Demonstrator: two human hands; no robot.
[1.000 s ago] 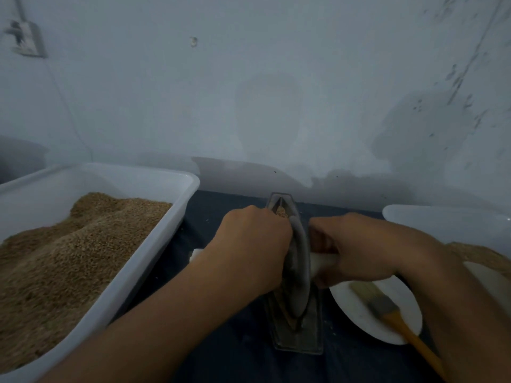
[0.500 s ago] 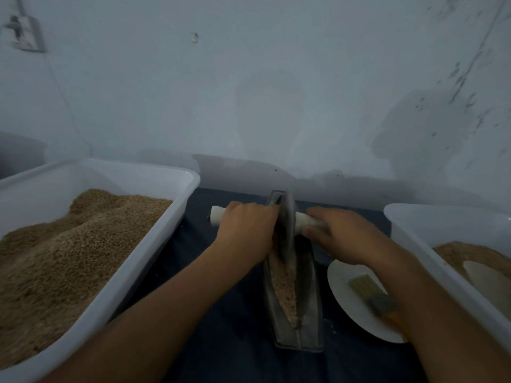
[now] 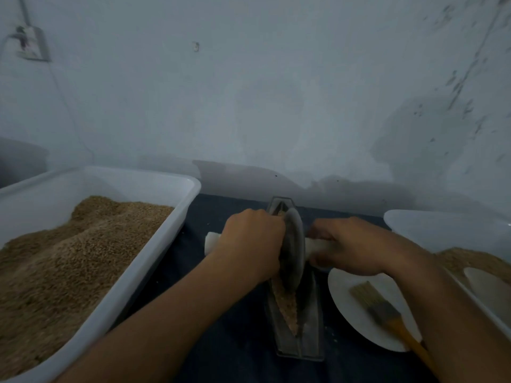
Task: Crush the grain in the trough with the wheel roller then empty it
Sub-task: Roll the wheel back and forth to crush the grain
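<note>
Grain fills the big white tub [image 3: 177, 189] well off to the left of your left fingers, heaped brown and sloping toward you. Across from it, past your right wrist, a second white tub [image 3: 442, 228] holds a lower layer of the same stuff with a pale scoop-like piece lying in it. Both sit on the dark surface [image 3: 221, 217] against the stained wall.

Between the tubs, the narrow metal trough [image 3: 313, 322] runs away from you, with crushed grain [image 3: 286, 302] lying along its channel on your side of the wheel. The wheel roller [image 3: 293, 247] stands upright in the trough, toward its far half, its pale axle handle sticking out on both sides.

Your left hand [image 3: 253, 244] has its fingers wrapped over the left stub of the handle, knuckles up, hard against the disc. Your right hand [image 3: 351, 247] has its fingers curled round the right stub, just beside the disc.

Below your right fingers lies a white plate [image 3: 348, 305], and on it a flat brush [image 3: 378, 305] with an orange handle pointing toward you.
</note>
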